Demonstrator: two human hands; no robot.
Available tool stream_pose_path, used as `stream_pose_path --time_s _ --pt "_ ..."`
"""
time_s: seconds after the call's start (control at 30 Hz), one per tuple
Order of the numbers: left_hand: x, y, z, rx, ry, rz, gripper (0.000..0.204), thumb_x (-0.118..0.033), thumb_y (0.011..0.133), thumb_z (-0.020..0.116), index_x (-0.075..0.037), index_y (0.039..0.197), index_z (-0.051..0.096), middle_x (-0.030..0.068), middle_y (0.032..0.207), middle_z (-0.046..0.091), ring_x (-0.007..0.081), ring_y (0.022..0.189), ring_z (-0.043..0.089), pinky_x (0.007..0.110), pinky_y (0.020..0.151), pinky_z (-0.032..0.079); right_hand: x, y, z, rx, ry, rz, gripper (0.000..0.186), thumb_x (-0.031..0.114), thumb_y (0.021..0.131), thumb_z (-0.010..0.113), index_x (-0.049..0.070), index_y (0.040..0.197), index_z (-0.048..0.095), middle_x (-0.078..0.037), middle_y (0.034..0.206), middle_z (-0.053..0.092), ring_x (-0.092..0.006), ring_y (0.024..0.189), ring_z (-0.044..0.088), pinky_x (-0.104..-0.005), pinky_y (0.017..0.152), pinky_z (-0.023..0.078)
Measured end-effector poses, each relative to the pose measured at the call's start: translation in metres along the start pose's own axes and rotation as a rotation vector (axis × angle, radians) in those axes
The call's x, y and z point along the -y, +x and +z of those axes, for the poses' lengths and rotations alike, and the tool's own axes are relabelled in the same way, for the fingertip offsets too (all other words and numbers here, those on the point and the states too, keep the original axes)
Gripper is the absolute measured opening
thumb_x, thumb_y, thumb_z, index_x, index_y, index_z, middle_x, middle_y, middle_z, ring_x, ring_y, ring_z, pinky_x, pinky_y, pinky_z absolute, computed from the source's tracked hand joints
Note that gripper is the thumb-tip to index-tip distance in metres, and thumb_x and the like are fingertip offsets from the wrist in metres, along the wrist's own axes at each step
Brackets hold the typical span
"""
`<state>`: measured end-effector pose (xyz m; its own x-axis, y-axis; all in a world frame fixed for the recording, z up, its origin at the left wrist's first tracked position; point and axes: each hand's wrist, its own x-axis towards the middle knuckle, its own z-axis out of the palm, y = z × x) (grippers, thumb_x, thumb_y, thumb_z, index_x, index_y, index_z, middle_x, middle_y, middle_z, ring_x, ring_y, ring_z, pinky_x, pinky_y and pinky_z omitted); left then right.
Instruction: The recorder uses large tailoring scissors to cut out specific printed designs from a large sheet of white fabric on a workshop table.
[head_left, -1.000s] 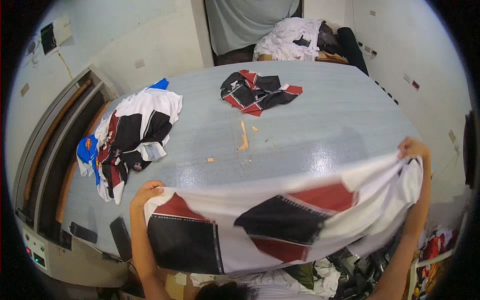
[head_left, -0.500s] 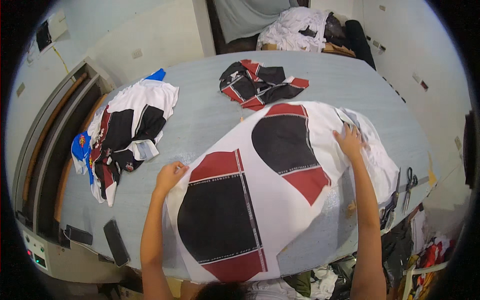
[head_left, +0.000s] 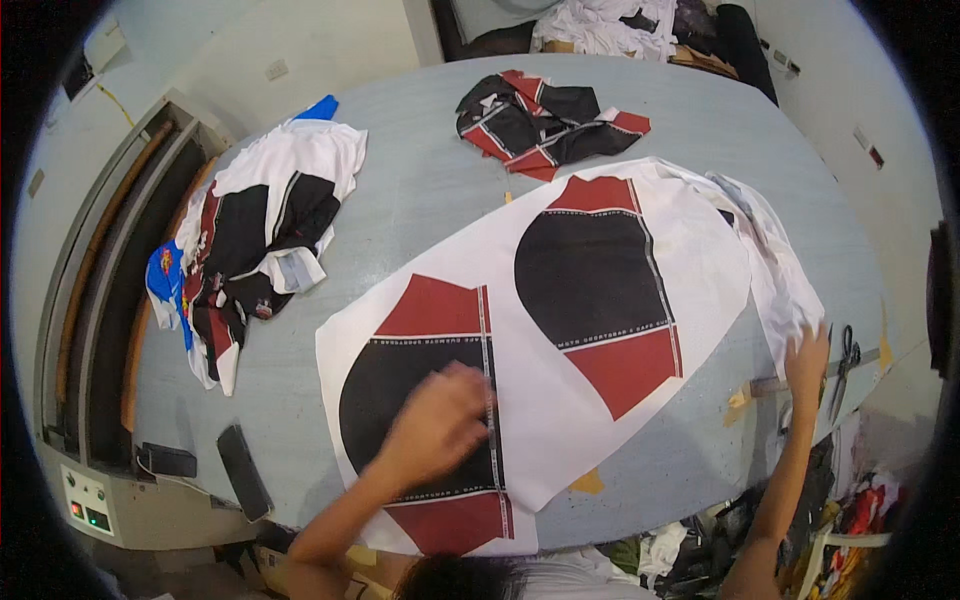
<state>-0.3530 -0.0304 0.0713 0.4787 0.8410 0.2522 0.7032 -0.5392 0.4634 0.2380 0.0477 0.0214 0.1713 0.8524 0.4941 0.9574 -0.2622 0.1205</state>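
A white cloth (head_left: 572,400) lies spread over the table, printed with two curved black panels with dark red ends (head_left: 590,270). Above the nearer black panel is my left hand (head_left: 440,425), smeared by motion; whether it touches the cloth I cannot tell. On the right, my right hand (head_left: 808,365) is at the near end of a bunched white fabric strip (head_left: 775,260). Its fingertips meet the fabric, and their grip is hard to make out. Just right of that hand lies a pair of scissors (head_left: 845,365) with dark handles.
A crumpled black and red printed fabric piece (head_left: 560,120) lies at the back. Printed white, black and blue garments (head_left: 265,230) are heaped on the left. A dark phone (head_left: 243,470) lies near the front left edge, beside a machine with rollers (head_left: 110,280).
My left hand has left the cloth's left edge and moved right over the nearer black panel. My right hand has come nearer and right, toward the scissors. The printed cloth lies flatter.
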Motion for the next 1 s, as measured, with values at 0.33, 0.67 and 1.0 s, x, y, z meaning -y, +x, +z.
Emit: stream_pose_path --time_s 0.33,0.67,1.0 --pt "-0.018 0.15 0.112 0.148 0.152 0.383 0.059 -0.049 0.09 0.042 -0.013 0.137 0.039 0.0144 0.145 0.031 0.0337 0.134 0.026 0.056 0.107 0.017 0.009 -0.113 -0.054 -0.055 0.163 0.404 0.034 0.012 0.078 0.063 -0.005 0.106 0.053 -0.024 0.11 0.054 -0.0386 0.1 0.05 -0.0436 0.088 0.039" --pt "-0.069 0.236 0.152 -0.118 0.084 0.304 0.054 -0.045 0.09 0.044 -0.011 0.132 0.045 0.0151 0.141 0.037 0.0328 0.132 0.03 0.054 0.107 0.018 -0.096 -0.099 -0.068 0.272 1.795 0.782 0.025 0.021 0.083 0.056 -0.004 0.089 0.057 -0.007 0.076 0.06 -0.0177 0.061 0.059 -0.027 0.052 0.047" --pt "-0.069 0.052 0.085 0.285 0.086 0.398 0.061 -0.05 0.087 0.048 -0.007 0.131 0.045 0.0129 0.14 0.038 0.0293 0.133 0.031 0.051 0.107 0.022 0.045 -0.23 -0.194 0.832 2.091 1.082 0.044 0.046 0.087 0.052 0.003 0.083 0.054 -0.004 0.06 0.051 -0.0156 0.038 0.046 -0.0301 0.035 0.04"
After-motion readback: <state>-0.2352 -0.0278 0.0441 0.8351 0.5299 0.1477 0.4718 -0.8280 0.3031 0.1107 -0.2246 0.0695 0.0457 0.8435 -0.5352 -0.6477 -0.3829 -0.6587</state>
